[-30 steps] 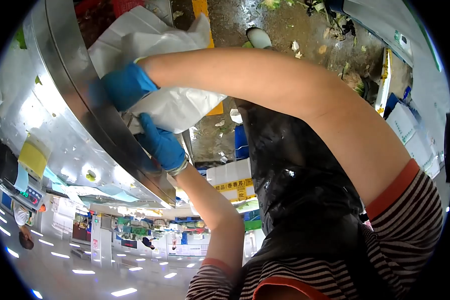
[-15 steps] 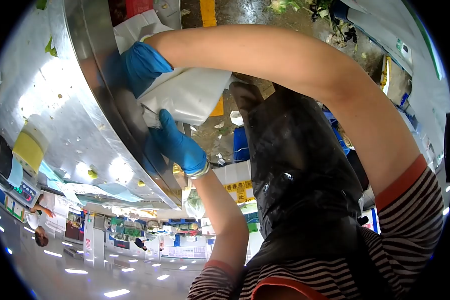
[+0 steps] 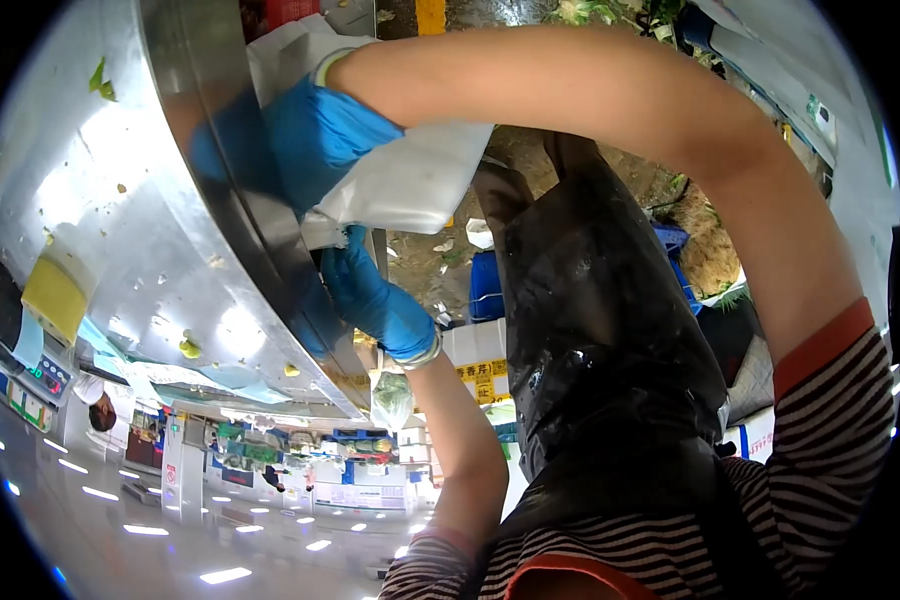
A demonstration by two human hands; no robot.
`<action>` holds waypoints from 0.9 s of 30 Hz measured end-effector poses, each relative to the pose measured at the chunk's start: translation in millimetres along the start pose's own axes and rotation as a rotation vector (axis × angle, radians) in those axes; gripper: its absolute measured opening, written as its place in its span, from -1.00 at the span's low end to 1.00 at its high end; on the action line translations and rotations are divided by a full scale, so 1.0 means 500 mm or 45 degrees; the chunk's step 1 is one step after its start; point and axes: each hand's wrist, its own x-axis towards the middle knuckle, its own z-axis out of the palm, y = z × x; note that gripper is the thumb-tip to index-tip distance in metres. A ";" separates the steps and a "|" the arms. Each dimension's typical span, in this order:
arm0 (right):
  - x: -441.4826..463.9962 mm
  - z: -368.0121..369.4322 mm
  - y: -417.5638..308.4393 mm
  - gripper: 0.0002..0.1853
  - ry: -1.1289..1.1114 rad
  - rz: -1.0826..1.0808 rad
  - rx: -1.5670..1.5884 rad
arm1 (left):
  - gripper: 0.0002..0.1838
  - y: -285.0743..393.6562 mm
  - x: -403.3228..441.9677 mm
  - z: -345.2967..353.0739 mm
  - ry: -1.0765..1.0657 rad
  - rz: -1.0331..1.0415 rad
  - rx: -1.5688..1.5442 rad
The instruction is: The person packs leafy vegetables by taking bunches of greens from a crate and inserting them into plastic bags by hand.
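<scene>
Both my hands wear blue gloves at the edge of a metal table (image 3: 195, 215). My right hand (image 3: 315, 140) reaches across from the right and bends down over white plastic sheeting (image 3: 410, 180) beside the edge; its fingers are hidden behind the glove's back. Lower down, my left hand (image 3: 375, 300) has its fingertips together at the crumpled lower corner of the sheeting, partly hidden by the table edge. The sheeting hangs between the table side and my black apron (image 3: 600, 320).
On the table lie a yellow block (image 3: 55, 298), a scale (image 3: 45, 375), papers (image 3: 200, 380) and leaf scraps. A blue bin (image 3: 486, 285) and a taped white box (image 3: 475, 345) stand near the apron. Vegetable scraps litter the wet floor. A person (image 3: 98, 405) is far left.
Both hands have moved right in view, my left also slightly down, and the table edge has shifted right. More of my legs and apron shows. The distant person appears in a different place.
</scene>
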 end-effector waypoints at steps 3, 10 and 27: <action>-0.002 -0.011 -0.006 -0.75 -0.015 -0.005 -0.007 | -0.69 0.024 -0.005 0.000 0.009 -0.095 -0.030; -0.005 -0.039 -0.007 -0.75 -0.028 -0.022 -0.007 | -0.66 -0.006 0.018 0.015 -0.039 0.096 -0.023; -0.055 -0.071 -0.038 -0.73 -0.017 -0.108 -0.017 | -0.59 0.012 0.019 0.020 0.038 -0.291 -0.546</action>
